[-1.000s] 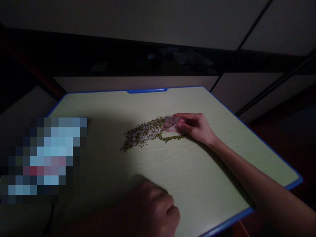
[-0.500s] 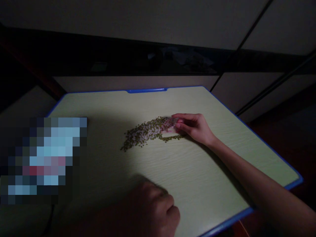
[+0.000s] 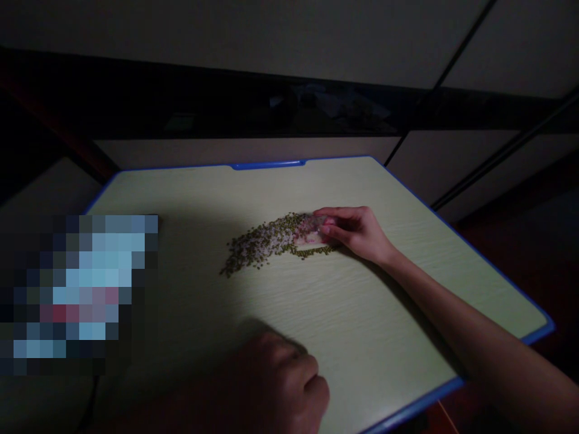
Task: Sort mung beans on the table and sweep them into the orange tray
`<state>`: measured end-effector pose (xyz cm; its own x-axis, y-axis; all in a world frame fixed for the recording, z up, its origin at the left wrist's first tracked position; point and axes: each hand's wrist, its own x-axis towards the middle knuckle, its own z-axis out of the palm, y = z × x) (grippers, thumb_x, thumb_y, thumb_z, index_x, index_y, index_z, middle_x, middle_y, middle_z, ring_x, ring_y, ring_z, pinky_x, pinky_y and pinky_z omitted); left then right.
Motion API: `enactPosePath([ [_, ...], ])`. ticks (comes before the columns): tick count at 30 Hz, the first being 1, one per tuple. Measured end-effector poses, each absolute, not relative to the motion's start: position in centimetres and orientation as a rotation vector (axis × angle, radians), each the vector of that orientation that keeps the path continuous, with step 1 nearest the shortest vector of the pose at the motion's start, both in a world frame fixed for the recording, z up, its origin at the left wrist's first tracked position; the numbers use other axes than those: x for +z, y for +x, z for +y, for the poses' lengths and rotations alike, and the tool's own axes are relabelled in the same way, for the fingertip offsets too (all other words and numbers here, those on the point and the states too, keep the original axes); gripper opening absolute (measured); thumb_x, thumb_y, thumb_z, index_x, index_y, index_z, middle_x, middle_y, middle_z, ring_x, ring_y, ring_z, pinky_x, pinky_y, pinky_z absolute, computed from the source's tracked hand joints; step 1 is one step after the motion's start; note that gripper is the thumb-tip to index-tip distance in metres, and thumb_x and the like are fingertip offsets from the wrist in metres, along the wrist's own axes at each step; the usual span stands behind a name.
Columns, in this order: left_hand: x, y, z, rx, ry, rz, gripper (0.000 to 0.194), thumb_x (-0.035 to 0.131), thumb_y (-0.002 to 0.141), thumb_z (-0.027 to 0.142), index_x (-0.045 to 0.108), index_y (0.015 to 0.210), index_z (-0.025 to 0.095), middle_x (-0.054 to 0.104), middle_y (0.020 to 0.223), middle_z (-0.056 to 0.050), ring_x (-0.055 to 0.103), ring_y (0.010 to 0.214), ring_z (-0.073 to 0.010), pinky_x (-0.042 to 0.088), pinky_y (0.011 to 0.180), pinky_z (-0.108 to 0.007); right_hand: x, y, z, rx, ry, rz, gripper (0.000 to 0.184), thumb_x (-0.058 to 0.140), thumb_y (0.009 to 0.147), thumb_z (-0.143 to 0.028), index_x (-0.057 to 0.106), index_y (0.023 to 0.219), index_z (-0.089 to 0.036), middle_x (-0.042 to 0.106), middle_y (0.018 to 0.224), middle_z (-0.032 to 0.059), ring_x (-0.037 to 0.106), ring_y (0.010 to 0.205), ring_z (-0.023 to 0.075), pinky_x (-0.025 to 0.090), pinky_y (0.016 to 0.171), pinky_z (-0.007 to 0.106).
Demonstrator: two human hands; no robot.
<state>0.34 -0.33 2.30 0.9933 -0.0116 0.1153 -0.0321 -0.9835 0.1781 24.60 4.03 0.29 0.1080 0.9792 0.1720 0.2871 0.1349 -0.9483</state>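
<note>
Since the earlier frame, the right hand (image 3: 362,234) has been shifted slightly left, toward the pile of green beans and pale grains (image 3: 265,241). A thin, pink-patterned, see-through piece (image 3: 309,232) is gripped between its thumb and fingers, at the right end of the pile. Some beans are lined along the near side of the piece. The left hand (image 3: 289,377) is curled closed near the table's front; whether anything is held inside cannot be told. On the left of the blue-edged table (image 3: 362,325), a pixelated object (image 3: 93,277) is noted.
</note>
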Motion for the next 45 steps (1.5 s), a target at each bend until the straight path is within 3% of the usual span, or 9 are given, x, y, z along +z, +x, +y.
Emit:
enactPosePath([
  [19, 2.51, 0.6, -0.24, 0.104, 2.938, -0.029, 0.019, 0.067, 0.073, 0.017, 0.05, 0.065, 0.019, 0.054, 0.06, 0.004, 0.043, 0.049, -0.0126, 0.029, 0.044, -0.031, 0.23, 24.56, 3.98, 0.778, -1.367, -1.386, 0.04, 0.067, 0.066, -0.023, 0.072, 0.102, -0.005, 0.063, 0.064, 0.0042, 0.052, 0.053, 0.0113, 0.046, 0.052, 0.027],
  [32, 2.54, 0.95, -0.25, 0.023, 2.938, -0.057, 0.017, 0.063, 0.078, 0.021, 0.051, 0.066, 0.019, 0.057, 0.061, 0.004, 0.049, 0.05, -0.013, 0.027, 0.043, -0.032, 0.3, 24.6, 3.92, 0.852, -1.321, -1.41, 0.032, 0.068, 0.067, -0.022, 0.074, 0.098, -0.013, 0.063, 0.063, 0.0013, 0.053, 0.053, 0.011, 0.046, 0.051, 0.026],
  [45, 2.14, 0.68, -0.44, 0.098, 2.944, -0.043, 0.019, 0.066, 0.073, 0.02, 0.049, 0.065, 0.019, 0.055, 0.061, 0.005, 0.048, 0.051, -0.012, 0.031, 0.044, -0.031, 0.33, 24.93, 3.76, 0.851, -1.34, -1.468, 0.032, 0.07, 0.067, -0.023, 0.075, 0.098, -0.014, 0.068, 0.069, 0.0031, 0.054, 0.053, 0.0109, 0.047, 0.051, 0.025],
])
